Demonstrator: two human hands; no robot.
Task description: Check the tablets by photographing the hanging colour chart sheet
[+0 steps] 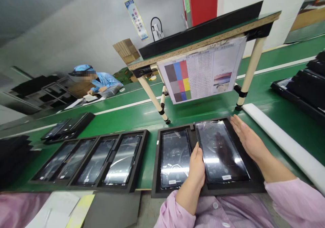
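Note:
A black tray [156, 173] lies on the green belt right in front of me, with two dark glossy screen panels in it. My left hand [196, 168] grips the left edge of the right panel [220, 151], thumb on the glass. The right panel sits tilted, slightly lifted out of its slot. My right hand [247, 138] lies flat with fingers stretched out along that panel's right edge, touching it. The left panel [175, 158] rests in its slot, untouched.
Two more black trays [138, 160] of panels lie to the left on the green belt [127, 118]. A raised shelf with a colour chart sheet [203, 70] stands behind. A white foam tube [284, 141] lies at right. A person in blue [101, 82] works far left.

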